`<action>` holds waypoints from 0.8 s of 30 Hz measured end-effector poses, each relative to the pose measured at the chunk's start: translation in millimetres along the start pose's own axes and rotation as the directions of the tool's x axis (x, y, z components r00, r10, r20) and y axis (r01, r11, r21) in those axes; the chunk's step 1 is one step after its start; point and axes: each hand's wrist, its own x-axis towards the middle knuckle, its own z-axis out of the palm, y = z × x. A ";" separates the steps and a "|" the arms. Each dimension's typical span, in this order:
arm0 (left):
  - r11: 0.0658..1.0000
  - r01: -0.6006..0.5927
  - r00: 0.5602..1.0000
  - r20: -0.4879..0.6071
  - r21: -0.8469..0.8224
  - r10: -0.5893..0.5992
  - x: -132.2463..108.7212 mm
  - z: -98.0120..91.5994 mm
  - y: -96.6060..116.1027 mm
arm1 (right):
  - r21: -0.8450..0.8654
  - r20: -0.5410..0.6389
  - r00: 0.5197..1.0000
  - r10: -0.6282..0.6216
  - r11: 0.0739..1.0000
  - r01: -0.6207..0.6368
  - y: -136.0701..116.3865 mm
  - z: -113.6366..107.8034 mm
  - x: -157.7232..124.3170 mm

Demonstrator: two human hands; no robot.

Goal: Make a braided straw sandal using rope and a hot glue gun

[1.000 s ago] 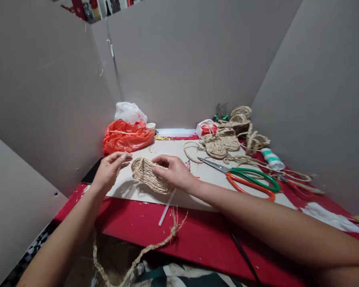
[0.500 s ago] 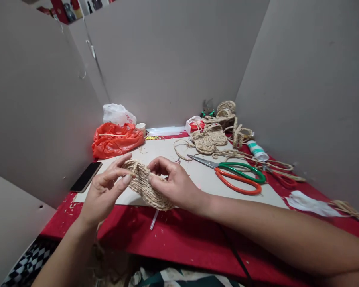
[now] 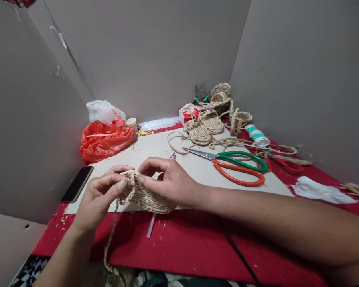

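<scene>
Between my hands is a small woven piece of braided straw cord [image 3: 151,200], held above the front edge of the pale board. My left hand [image 3: 100,191] pinches its left end, thumb and fingers closed on the braid. A loose tail of straw cord [image 3: 110,243] hangs from that end down past the table edge. My right hand [image 3: 170,179] grips the upper right side, with its thumb on the near face and its fingertips hidden behind. Below the piece, a translucent glue stick [image 3: 151,226] sticks out, its upper end hidden.
Large scissors [image 3: 227,163] with green and orange handles lie right of my hands. Behind them are finished-looking woven straw pieces [image 3: 200,131] and a white-and-green roll [image 3: 257,135]. A phone [image 3: 77,184] and an orange plastic bag [image 3: 106,140] are on the left. Grey panels [image 3: 155,59] enclose the table.
The woven piece has turned slightly, and a cord now crosses its left end, with its tail hanging in view. My left fingers have closed in on it. The camera view has shifted.
</scene>
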 end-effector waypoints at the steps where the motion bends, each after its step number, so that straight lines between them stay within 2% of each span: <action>1: 0.999 0.022 0.999 0.040 -0.023 -0.021 4.3 -1.9 -0.6 | 0.018 0.008 1.000 0.025 1.000 -0.025 0.0 -1.7 1.5; 4: 0.993 0.103 0.982 0.167 -0.052 -0.093 18.8 -7.0 -2.7 | 0.035 0.046 0.991 0.123 0.992 -0.125 1.4 -8.3 6.9; 7: 0.983 0.174 0.950 0.271 -0.056 -0.153 33.3 -9.2 -7.8 | -0.040 0.076 0.979 0.191 0.981 -0.188 6.6 -15.7 12.7; 11: 0.973 0.227 0.927 0.317 -0.048 -0.201 45.8 -5.8 -21.0 | -0.244 0.080 0.982 0.171 0.959 -0.147 20.6 -23.3 18.8; 14: 0.959 0.276 0.910 0.337 -0.057 -0.242 49.2 0.0 -31.9 | -0.263 0.119 0.959 0.257 0.940 -0.219 33.1 -26.7 21.6; 16: 0.945 0.316 0.895 0.355 -0.079 -0.270 49.8 3.8 -37.4 | -0.194 0.176 0.909 0.377 0.919 -0.344 39.8 -28.5 22.9; 18: 0.929 0.350 0.884 0.370 -0.116 -0.287 49.9 6.0 -40.9 | -0.067 0.266 0.831 0.488 0.869 -0.490 44.0 -30.8 24.2; 20: 0.919 0.365 0.882 0.372 -0.150 -0.289 49.8 6.0 -43.1 | 0.059 0.354 0.758 0.548 0.795 -0.603 45.6 -33.8 25.5; 22: 0.918 0.363 0.883 0.373 -0.157 -0.286 49.5 4.2 -44.4 | 0.131 0.400 0.718 0.569 0.740 -0.660 45.2 -36.7 26.6; 24: 0.917 0.368 0.878 0.384 -0.154 -0.288 48.8 2.1 -44.7 | 0.142 0.419 0.700 0.579 0.719 -0.680 43.5 -38.5 27.3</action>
